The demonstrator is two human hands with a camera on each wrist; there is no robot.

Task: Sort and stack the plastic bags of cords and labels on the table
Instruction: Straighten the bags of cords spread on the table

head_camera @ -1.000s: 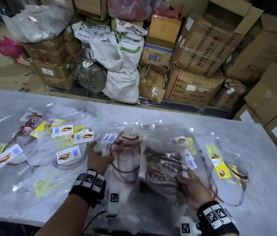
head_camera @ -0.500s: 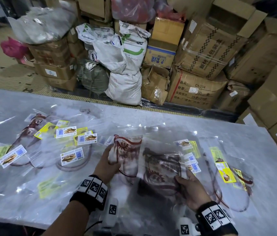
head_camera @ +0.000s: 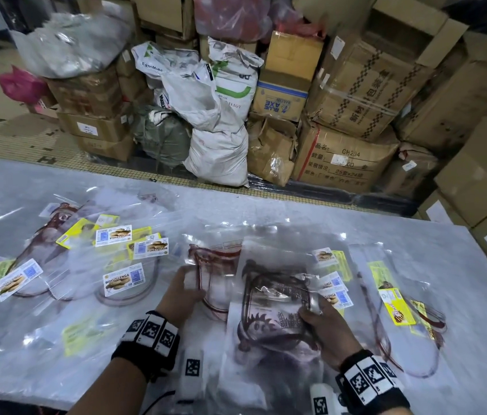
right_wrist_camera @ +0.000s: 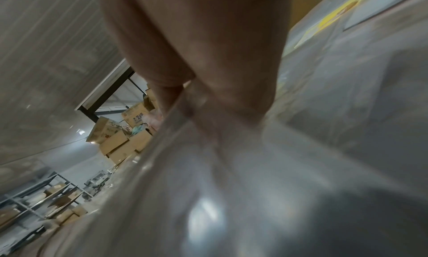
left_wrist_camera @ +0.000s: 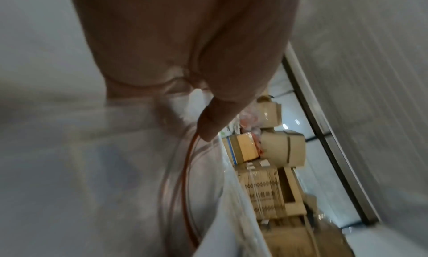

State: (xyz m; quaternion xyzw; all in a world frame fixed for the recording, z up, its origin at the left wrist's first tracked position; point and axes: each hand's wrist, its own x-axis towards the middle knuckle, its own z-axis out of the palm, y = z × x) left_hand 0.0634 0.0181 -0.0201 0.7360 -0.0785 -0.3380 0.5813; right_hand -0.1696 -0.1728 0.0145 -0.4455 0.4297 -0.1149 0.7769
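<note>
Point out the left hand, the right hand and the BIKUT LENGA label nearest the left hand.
left hand (head_camera: 181, 295): head view, back of hand.
right hand (head_camera: 327, 332): head view, back of hand.
BIKUT LENGA label (head_camera: 124, 279): head view, label's middle.

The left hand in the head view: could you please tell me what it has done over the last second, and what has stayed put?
The left hand slid right, off the bags with the biscuit labels, and now grips the left edge of a clear bag of dark red cord. The right hand stayed gripping the middle stack of bags. The bags on the left and right of the table lie as before.
</note>
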